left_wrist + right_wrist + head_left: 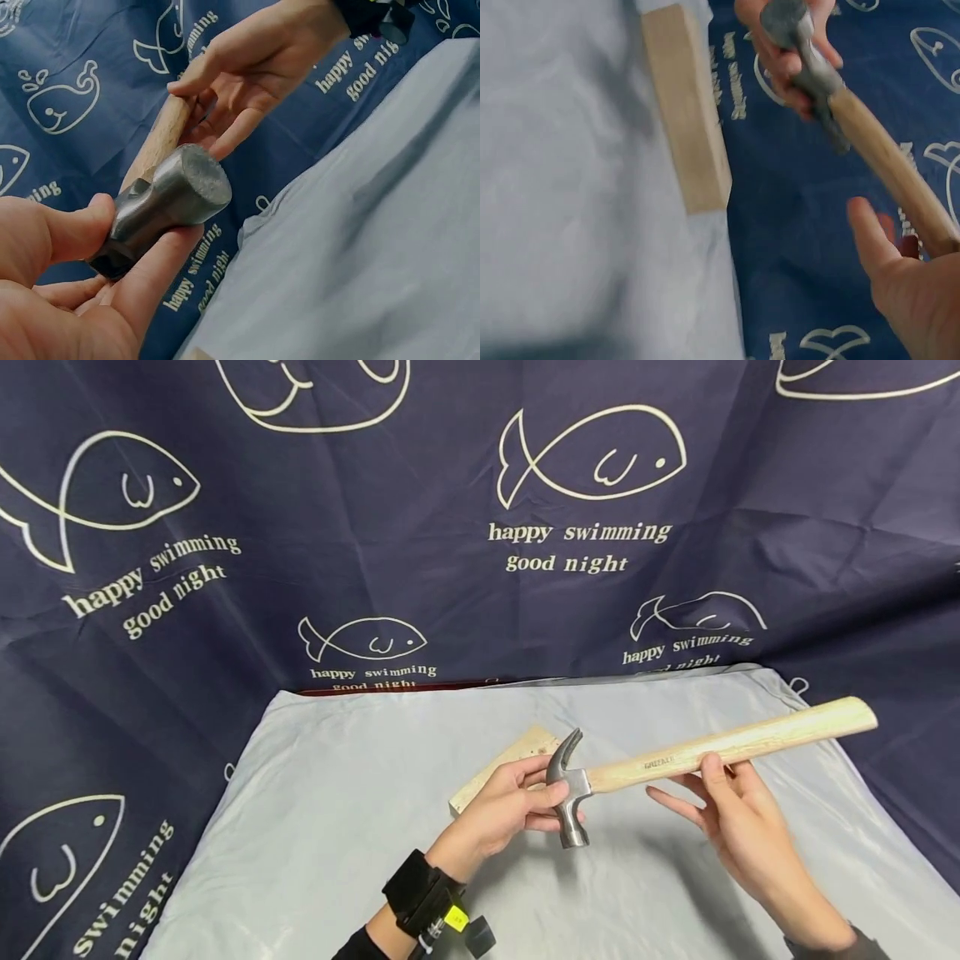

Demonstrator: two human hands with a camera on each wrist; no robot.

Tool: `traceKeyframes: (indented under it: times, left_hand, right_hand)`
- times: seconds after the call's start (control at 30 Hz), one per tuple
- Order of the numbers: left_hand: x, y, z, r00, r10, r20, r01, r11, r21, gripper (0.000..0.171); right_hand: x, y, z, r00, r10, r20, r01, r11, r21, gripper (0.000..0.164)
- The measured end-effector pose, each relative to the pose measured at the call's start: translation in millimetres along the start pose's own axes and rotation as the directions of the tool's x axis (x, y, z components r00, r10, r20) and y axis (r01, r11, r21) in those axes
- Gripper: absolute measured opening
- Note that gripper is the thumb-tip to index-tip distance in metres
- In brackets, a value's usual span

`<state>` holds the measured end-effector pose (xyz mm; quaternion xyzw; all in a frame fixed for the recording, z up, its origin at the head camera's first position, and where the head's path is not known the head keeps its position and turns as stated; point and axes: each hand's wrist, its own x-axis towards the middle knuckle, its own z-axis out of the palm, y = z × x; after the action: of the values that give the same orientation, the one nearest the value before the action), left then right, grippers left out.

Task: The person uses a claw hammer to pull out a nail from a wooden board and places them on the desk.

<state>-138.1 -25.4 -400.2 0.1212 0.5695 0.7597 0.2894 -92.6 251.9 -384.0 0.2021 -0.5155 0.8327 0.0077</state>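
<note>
A claw hammer (757,739) with a steel head and pale wooden handle is held above the cloth-covered table, its handle slanting up to the right. My left hand (498,810) pinches the head between thumb and fingers, claw up and striking face down in the head view. That round face (202,180) shows up close in the left wrist view. On the handle, around its middle, my right hand (750,827) has its thumb in front and fingers behind, with one finger reaching out free. A wooden block (480,781) lies behind the left hand, partly hidden by it.
The table (360,777) wears a light grey cloth. Behind and around it hangs a dark blue curtain (450,568) with white fish drawings and lettering. In the right wrist view, the long wooden block (682,112) lies near the table's edge.
</note>
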Motion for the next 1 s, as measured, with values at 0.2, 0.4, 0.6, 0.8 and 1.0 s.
traceKeyframes:
  times: [0.2, 0.4, 0.6, 0.8, 1.0]
  left_hand:
    - [0.3, 2.2, 1.6, 0.999, -0.033, 0.022, 0.032, 0.999, 0.021, 0.039]
    - [2.1, 1.1, -2.3, 0.999, -0.031, -0.008, 0.031, 0.999, 0.035, 0.046]
    - [3.5, 0.7, -8.5, 0.995, 0.011, -0.099, 0.01, 0.98, 0.201, 0.045]
    - [2.4, 12.5, -33.3, 0.95, 0.193, -0.245, -0.02, 0.823, 0.568, 0.037]
    - [-9.0, 30.1, -64.1, 0.886, 0.268, -0.379, 0.231, 0.454, 0.861, 0.032]
  right_hand:
    - [15, -2, 20, 0.995, -0.07, -0.068, 0.076, 0.993, 0.092, 0.031]
    - [31, -3, 33, 0.988, -0.138, -0.07, 0.139, 0.99, 0.006, 0.032]
    - [39, -4, 39, 0.984, -0.138, -0.11, 0.107, 0.963, -0.247, 0.032]
    - [52, -11, 43, 0.99, -0.114, -0.088, 0.06, 0.884, -0.463, 0.031]
    - [68, -20, 50, 0.996, -0.084, -0.039, 0.037, 0.745, -0.666, 0.029]
